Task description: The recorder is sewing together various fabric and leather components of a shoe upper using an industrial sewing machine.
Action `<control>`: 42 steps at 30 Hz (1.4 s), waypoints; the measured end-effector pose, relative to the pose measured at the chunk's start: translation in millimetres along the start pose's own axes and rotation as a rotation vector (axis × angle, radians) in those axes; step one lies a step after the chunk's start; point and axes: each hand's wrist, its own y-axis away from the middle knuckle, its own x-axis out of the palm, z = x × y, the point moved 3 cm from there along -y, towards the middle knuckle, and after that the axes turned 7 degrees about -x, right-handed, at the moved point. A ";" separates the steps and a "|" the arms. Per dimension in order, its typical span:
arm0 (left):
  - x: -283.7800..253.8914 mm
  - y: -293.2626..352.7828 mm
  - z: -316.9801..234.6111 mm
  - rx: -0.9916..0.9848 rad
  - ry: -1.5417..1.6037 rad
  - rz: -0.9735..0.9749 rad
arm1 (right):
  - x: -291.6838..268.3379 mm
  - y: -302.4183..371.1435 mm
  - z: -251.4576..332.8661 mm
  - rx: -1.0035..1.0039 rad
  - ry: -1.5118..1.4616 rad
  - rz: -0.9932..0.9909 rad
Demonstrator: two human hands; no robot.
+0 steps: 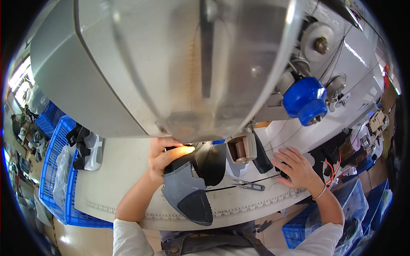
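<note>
A shoemaking workshop, shown by the sewing machine (100, 85), shoe upper (183, 183) and crates (87, 218).

Yellow glow on the left fingers (183, 151); pale glare along the clear cover (239, 55); fisheye bending toward dark edges

The left forearm (139, 197) crosses the near edge of the table (124, 164), and the right forearm (329, 207) comes in at its right end. The left hand (164, 158) is bent at the fingers, in a grip; the right hand (297, 170) is palm down, with its fingers spread.
</note>
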 end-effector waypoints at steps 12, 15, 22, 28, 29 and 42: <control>0.6 0.3 -0.6 0.000 -0.019 -0.035 | -4.5 -3.4 2.3 0.004 0.008 -0.022; 0.8 0.1 -1.2 0.010 -0.054 -0.039 | -24.4 -27.9 14.1 -0.035 0.034 -0.220; -1.9 -4.2 -0.9 0.022 -0.013 -0.006 | -46.0 -142.3 66.1 -0.296 0.116 -0.700; -3.6 -8.2 -3.5 -0.099 0.068 0.010 | -45.7 -171.2 71.8 -0.393 0.278 -0.673; -3.8 -8.3 -4.7 -0.136 0.095 -0.004 | -46.8 -171.6 71.7 -0.439 0.274 -0.693; -1.1 -14.4 -12.3 -0.246 0.168 -0.076 | -48.9 -165.6 64.8 -0.512 0.142 -0.639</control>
